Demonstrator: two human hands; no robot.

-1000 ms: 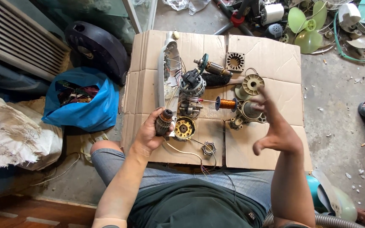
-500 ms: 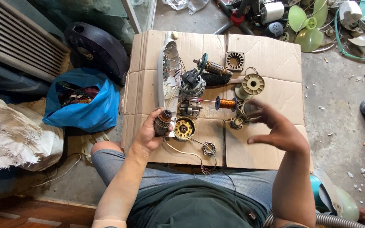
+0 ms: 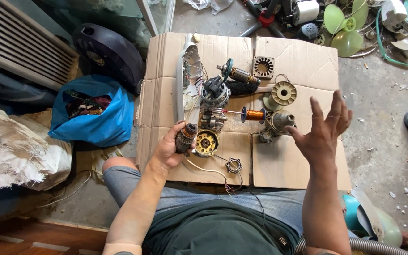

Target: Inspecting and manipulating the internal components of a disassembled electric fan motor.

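My left hand [image 3: 168, 150] grips a dark wound motor armature [image 3: 185, 138] at the near left of the flattened cardboard [image 3: 289, 160]. Right beside it lies a round yellow motor end plate [image 3: 207, 143] with wires trailing toward me. My right hand [image 3: 323, 131] is raised above the right side of the cardboard, palm up, fingers spread, holding nothing. Just left of it sit a grey motor housing [image 3: 278, 123] and a shaft with a copper coil [image 3: 252, 114].
More motor parts lie on the cardboard: a stator [image 3: 215, 92], a second armature [image 3: 238, 74], a square lamination stack [image 3: 263, 66], a beige plastic wheel [image 3: 284, 92]. A blue bag [image 3: 101, 118] and black cover [image 3: 107, 52] sit left. Green fan blades [image 3: 343, 28] lie far right.
My right hand has opened from a loose pinch over the grey housing and turned palm up, drifting right. The left hand keeps its hold on the armature.
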